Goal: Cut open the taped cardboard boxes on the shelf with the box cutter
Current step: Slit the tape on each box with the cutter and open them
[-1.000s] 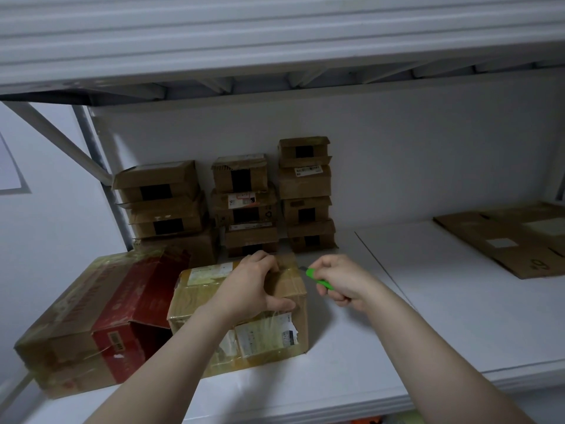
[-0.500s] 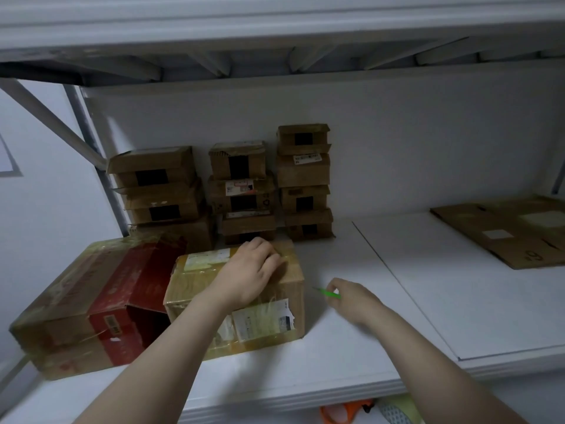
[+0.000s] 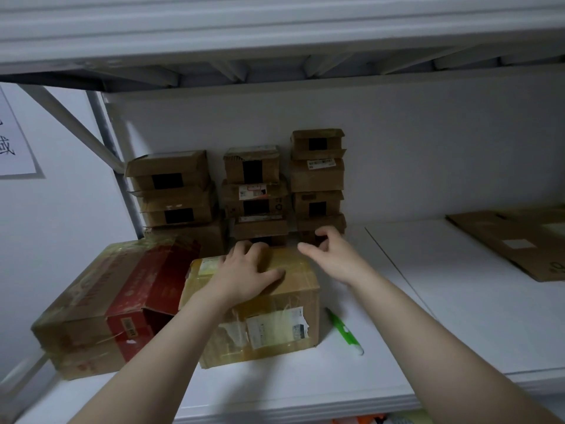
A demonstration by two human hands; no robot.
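Note:
A taped brown cardboard box (image 3: 284, 325) wrapped in clear tape stands on the white shelf (image 3: 305, 384). My left hand (image 3: 247, 272) rests flat on its top, fingers spread. My right hand (image 3: 331, 255) hovers above the box's far right corner, fingers loosely curled, holding nothing. The green box cutter (image 3: 344, 332) lies on the shelf just right of the box, apart from both hands.
A larger red and brown box (image 3: 101, 304) lies left of the taped box, one flap open. Several small cardboard boxes (image 3: 253, 191) are stacked against the back wall. Flattened cardboard (image 3: 516, 240) lies at the right. An upper shelf hangs overhead.
My right hand set the green box cutter down on the shelf beside the box, let go, and rose toward the box's far corner. My left hand stayed on the box top.

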